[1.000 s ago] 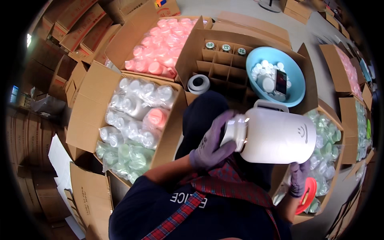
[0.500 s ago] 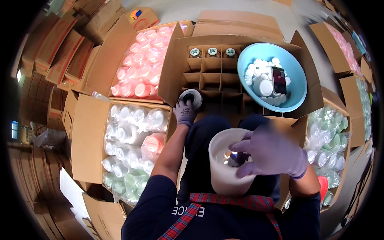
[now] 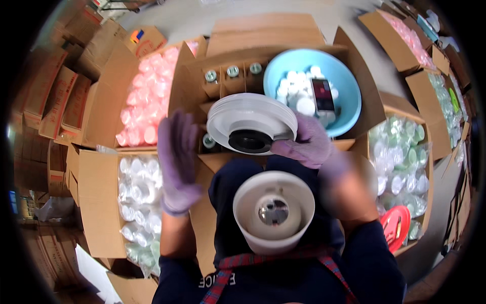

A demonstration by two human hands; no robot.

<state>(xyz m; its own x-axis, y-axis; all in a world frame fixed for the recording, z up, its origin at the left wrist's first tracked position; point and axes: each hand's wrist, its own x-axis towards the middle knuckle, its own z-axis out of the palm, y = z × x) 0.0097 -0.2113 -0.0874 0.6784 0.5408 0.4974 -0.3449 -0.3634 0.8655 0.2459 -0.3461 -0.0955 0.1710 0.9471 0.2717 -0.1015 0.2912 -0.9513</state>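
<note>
My right hand (image 3: 306,142) grips the edge of a wide, round, whitish plastic piece (image 3: 238,109) with a stepped rim and a black ring (image 3: 249,141) at its middle. It is held up over the near side of the divided carton. My left hand (image 3: 178,157) is raised to its left, fingers stretched out and apart from the piece, holding nothing. On my lap a white cylinder (image 3: 273,238) stands with its mouth up, and a shiny silver rounded thing (image 3: 273,211) shows inside it. Neither hand touches the cylinder.
Ahead, the divided carton (image 3: 185,86) holds several bottles (image 3: 232,71) in its compartments. A blue basin (image 3: 349,109) on it contains white caps (image 3: 305,106) and a phone (image 3: 322,95). Open cartons of bagged pink (image 3: 152,86), white (image 3: 136,187) and green (image 3: 400,152) pieces flank me; a red dish (image 3: 396,228) sits right.
My right hand has left the cylinder's mouth and now holds the round piece in front. My left hand has lifted off a round pale thing at the divided carton's near left corner. The view has shifted.
</note>
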